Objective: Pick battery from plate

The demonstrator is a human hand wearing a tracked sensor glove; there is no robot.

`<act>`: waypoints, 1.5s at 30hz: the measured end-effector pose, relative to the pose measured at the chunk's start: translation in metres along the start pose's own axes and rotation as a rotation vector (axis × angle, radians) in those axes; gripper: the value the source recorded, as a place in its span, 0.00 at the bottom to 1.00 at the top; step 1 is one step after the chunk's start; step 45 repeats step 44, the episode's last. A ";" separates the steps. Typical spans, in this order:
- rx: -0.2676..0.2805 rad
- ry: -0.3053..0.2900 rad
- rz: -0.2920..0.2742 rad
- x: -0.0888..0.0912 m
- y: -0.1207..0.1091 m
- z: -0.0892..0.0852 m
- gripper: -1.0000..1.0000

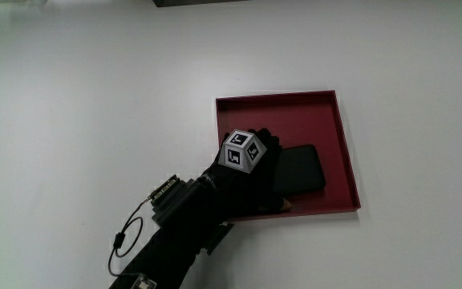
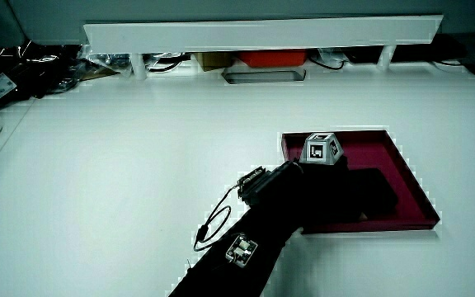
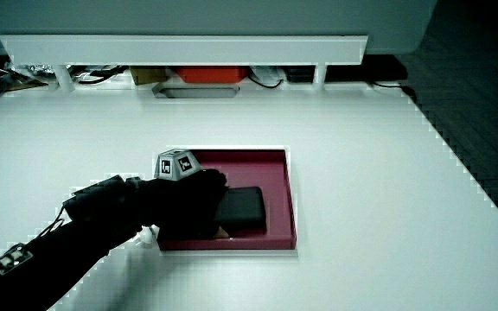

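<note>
A dark red square plate (image 1: 279, 98) lies on the white table, and a flat black battery (image 1: 303, 170) rests in the part of it nearer to the person. The gloved hand (image 1: 265, 172) with its patterned cube (image 1: 243, 151) covers one end of the battery. Its fingers curl over the battery's farther edge and the thumb sits at the nearer edge. In both side views the hand (image 2: 328, 186) (image 3: 199, 203) lies low in the plate (image 2: 419, 194) (image 3: 289, 194) against the battery (image 2: 378, 191) (image 3: 242, 209). The battery end under the palm is hidden.
A small box with a cable (image 1: 167, 193) is strapped to the forearm, just outside the plate. In a side view, a low white partition (image 2: 262, 35) stands at the table's edge, with a red object (image 2: 272, 58) under it and dark clutter (image 2: 23, 62) near its end.
</note>
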 end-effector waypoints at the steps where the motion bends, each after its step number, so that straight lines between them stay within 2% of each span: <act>1: -0.004 0.010 -0.003 0.001 0.001 -0.001 0.50; 4: 0.013 0.042 -0.011 0.004 0.000 -0.003 0.50; 7: 0.012 0.044 -0.013 0.004 0.001 -0.005 0.50; 11: 0.028 0.063 -0.017 0.008 -0.003 -0.003 0.61; 13: 0.067 0.067 -0.038 0.009 -0.004 -0.004 0.66; 18: 0.119 0.070 -0.061 0.009 -0.006 -0.004 0.79; 26: 0.144 0.044 -0.085 0.006 -0.011 0.000 1.00; 31: 0.166 0.032 -0.113 0.009 -0.025 0.022 1.00; 34: 0.213 0.047 -0.164 0.008 -0.035 0.038 1.00; 36: 0.231 0.050 -0.164 0.009 -0.046 0.051 1.00; 37: 0.255 0.073 -0.200 0.007 -0.049 0.055 1.00; 38: 0.275 0.061 -0.219 0.003 -0.051 0.057 1.00; 39: 0.295 0.084 -0.206 0.004 -0.061 0.066 1.00; 40: 0.309 0.079 -0.235 0.002 -0.066 0.071 1.00; 41: 0.310 0.071 -0.224 0.000 -0.071 0.074 1.00; 42: 0.345 0.139 -0.291 0.001 -0.078 0.082 1.00; 43: 0.370 0.078 -0.295 -0.008 -0.079 0.080 1.00; 44: 0.387 0.207 -0.316 0.001 -0.095 0.097 1.00; 45: 0.387 0.207 -0.316 0.001 -0.095 0.097 1.00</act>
